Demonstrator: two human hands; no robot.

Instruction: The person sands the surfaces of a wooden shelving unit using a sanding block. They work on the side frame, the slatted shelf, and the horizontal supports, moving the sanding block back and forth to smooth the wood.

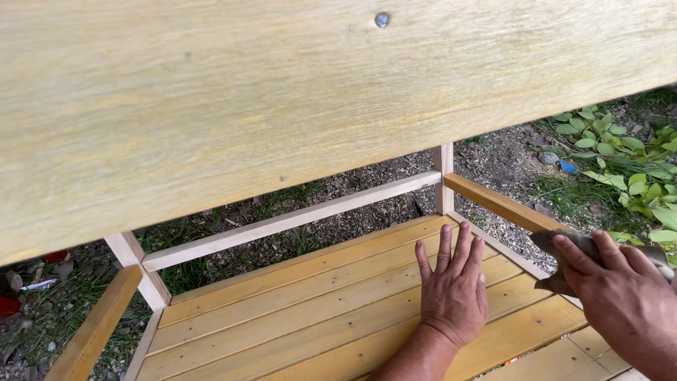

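Outdoors, gravel and grass below, green leafy plants (620,152) far right | slatted wooden surface (296,317) stained yellow, pale rails behind, broad yellow board (282,99) with one screw head across the top | left hand (455,286) flat on slats, fingers spread | right hand (620,296) fingers pinching grey-brown cloth (564,250) at right rail (501,204).

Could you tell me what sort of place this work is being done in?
Probably outdoors, in a yard or garden: gravelly soil, grass and leafy weeds lie beneath the wooden shelf frame.
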